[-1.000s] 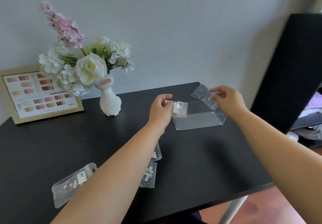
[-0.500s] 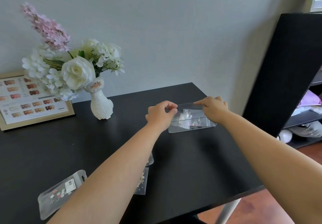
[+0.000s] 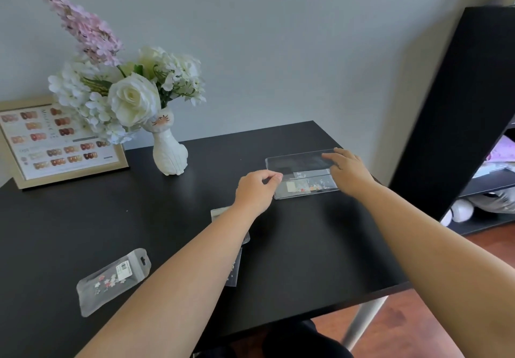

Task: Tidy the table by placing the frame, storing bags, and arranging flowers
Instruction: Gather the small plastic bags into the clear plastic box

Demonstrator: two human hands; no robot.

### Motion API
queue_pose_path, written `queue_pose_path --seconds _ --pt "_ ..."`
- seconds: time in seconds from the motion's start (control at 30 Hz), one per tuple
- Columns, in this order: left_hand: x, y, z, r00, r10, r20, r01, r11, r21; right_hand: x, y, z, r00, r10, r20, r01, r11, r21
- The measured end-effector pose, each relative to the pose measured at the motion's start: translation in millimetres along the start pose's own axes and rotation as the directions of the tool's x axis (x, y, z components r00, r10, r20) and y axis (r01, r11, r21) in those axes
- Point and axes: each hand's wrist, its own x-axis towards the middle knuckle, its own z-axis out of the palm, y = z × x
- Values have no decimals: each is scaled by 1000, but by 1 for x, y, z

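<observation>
A clear plastic box (image 3: 298, 164) lies on the right side of the black table (image 3: 306, 246), with small bags of coloured bits (image 3: 310, 186) showing through its near half. My left hand (image 3: 256, 191) pinches at the box's left end. My right hand (image 3: 348, 172) rests on its right end, fingers over the top. A hang-tab bag of flower pieces (image 3: 114, 279) lies at the front left. Two more bags (image 3: 234, 271) lie partly hidden under my left forearm. The gold frame (image 3: 64, 143) leans on the wall beside the white cat vase (image 3: 170, 154) of flowers (image 3: 125, 90).
A tall black shelf unit (image 3: 459, 106) stands close to the table's right edge, with things on its lower shelves. The table's front edge runs near my elbows, above a grey leg (image 3: 362, 321) and wooden floor.
My left hand brought the small bag it held to the box, and the bag now lies inside. My right hand lowered the raised clear flap. The box now lies flat under both hands.
</observation>
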Motion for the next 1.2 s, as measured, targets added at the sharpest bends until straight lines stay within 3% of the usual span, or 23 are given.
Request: queue_pose_path --seconds 0.17,0.27,0.4,0.53,0.7,0.9,1.07,1.2 --pt "-6 1 -1 1000 3 -1 -3 999 47 -3 0 -1 1000 -10 -7 10 1000 12" --pt "-12 2 -11 998 55 3 -55 997 54 -12 -11 -3 992 -37 -120 34 999 -29" --pt "-26 -4 -56 998 46 49 -46 999 -5 -36 -54 0 952 -192 -237 230 962 146" --pt "-56 -32 -118 979 -67 191 47 993 107 -69 -107 25 948 -317 -27 311 903 296" --pt "-104 -60 -150 918 -239 316 102 913 395 -101 -147 73 909 -208 360 189 978 87" --pt "-125 -65 -151 881 -268 389 23 847 532 -114 -169 95 918 -114 379 156 984 -82" --pt "-128 -70 -158 893 -278 354 55 849 526 -112 -169 88 911 -87 404 76 996 43" --pt "-125 -72 -165 859 -337 386 88 839 537 -111 -163 84 904 -78 421 5 985 170"
